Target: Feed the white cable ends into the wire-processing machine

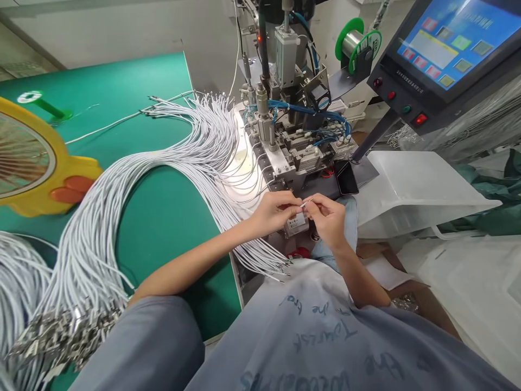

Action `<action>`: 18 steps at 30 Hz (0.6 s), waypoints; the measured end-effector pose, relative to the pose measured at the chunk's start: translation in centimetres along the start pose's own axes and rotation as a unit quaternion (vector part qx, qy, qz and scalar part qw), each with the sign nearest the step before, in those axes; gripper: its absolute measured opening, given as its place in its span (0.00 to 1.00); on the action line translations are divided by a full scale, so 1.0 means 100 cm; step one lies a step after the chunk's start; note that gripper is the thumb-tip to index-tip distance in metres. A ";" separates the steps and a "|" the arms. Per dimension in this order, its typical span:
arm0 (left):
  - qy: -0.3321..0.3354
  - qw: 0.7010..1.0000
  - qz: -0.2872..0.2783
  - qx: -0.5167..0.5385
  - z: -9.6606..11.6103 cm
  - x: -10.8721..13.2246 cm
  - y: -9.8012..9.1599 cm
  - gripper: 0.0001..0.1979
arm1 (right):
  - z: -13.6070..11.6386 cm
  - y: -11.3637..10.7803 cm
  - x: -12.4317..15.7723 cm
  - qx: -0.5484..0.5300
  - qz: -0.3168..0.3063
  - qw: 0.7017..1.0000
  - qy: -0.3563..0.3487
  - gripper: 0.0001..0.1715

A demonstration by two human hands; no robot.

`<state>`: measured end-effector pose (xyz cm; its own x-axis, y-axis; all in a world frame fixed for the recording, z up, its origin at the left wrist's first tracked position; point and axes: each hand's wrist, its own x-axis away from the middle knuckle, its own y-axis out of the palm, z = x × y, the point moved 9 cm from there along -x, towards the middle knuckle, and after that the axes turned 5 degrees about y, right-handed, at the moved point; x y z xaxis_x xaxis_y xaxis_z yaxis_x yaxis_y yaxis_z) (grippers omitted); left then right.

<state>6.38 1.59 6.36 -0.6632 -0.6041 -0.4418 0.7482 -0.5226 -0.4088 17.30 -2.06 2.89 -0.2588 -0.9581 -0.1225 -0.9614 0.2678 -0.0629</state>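
Both my hands meet in front of the machine (288, 146), fingertips pinched close together. Between them shows the end of a thin white cable (303, 205). My left hand (277, 210) is closed on this cable, thumb against the fingers. My right hand (328, 216) pinches at its tip from the other side; the small end itself is mostly hidden by the fingers. Left of my hands a thick bundle of white cables (150, 159) curves over the green table (166, 212). Some dark-tipped cable ends (285, 263) hang over the table edge, below my left wrist.
A touchscreen panel (451, 49) leans in at the upper right, near a green solder wire spool (358, 46). White plastic bins (415, 179) stand to the right. At left are a yellow fan (77, 168) and cables with metal connectors (69, 336).
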 end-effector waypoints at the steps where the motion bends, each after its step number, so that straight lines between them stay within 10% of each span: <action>1: -0.005 1.000 -0.005 0.009 -0.002 0.000 0.001 0.11 | 0.000 0.001 -0.002 0.001 -0.016 1.000 0.003 0.11; 7: 0.011 1.000 -0.016 -0.012 -0.003 -0.001 0.002 0.12 | -0.001 -0.006 -0.017 0.080 -0.065 0.994 0.018 0.11; 18: 0.075 0.979 -0.023 -0.187 0.002 0.002 0.002 0.10 | 0.007 -0.005 -0.007 0.066 0.063 0.996 0.007 0.13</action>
<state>6.42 1.28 6.32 -0.7116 -0.4751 -0.5176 0.6785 -0.2732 -0.6820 17.98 -1.46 2.26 -0.3797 -0.9169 -0.1232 -0.9006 0.3968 -0.1776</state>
